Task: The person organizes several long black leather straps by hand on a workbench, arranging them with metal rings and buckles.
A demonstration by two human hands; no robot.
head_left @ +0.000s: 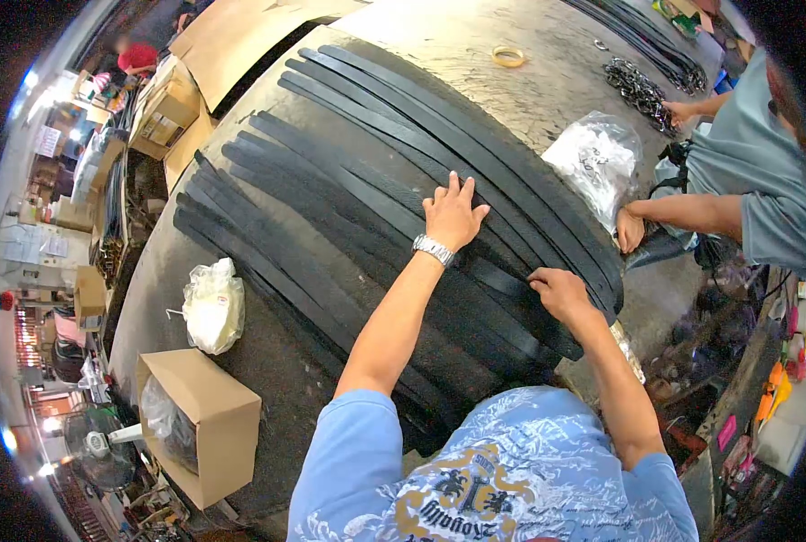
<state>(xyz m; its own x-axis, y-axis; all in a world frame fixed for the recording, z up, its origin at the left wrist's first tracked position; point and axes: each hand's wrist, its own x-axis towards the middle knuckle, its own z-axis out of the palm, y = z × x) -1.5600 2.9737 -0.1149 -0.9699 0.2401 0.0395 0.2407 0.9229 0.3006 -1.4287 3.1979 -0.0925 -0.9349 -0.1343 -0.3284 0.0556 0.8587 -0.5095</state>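
Long black belt straps [358, 185] lie side by side in groups across the table. My left hand [454, 214], with a metal watch [433, 248] at the wrist, rests on the straps near their middle, fingers spread. To the right, my right hand [561, 294] pinches one strap [501, 278] near the table's near edge, and that strap bows up slightly from the others. The fingertips of my right hand are partly hidden by the hand itself.
A cardboard box [227, 429] and a white plastic bag [215, 305] stand at left. At right, a co-worker's hand [632, 230] is beside a clear bag [595, 163]; their other hand touches metal buckles [638, 95]. A tape roll [508, 57] lies at the back.
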